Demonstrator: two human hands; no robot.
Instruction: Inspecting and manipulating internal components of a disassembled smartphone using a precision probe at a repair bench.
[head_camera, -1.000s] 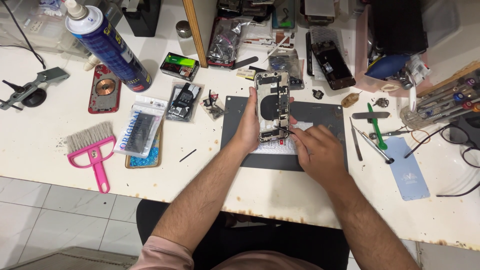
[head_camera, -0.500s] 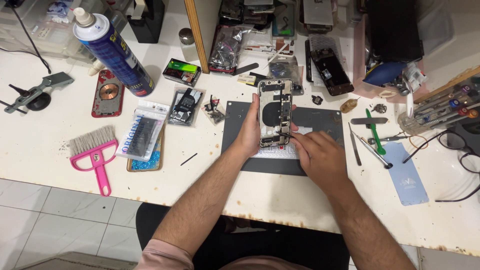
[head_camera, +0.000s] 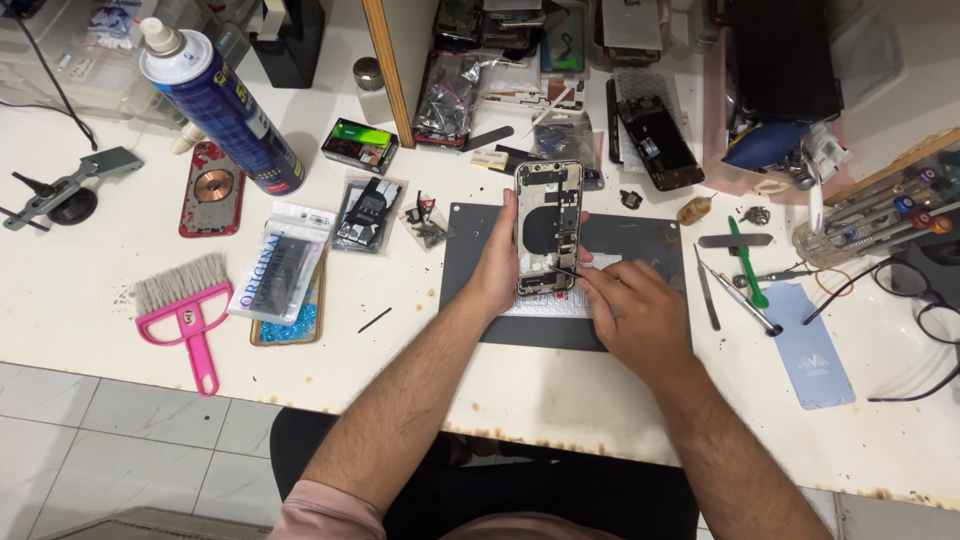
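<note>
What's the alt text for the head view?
A person's left hand steadies an opened phone on a dark mat while the right hand works a thin tool at its lower end. A blue spray can, pink brush and phone parts lie around the white table.

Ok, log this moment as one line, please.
left hand: steadies opened phone | right hand: thin tool at phone's lower end | base: grey mat on white table
</note>
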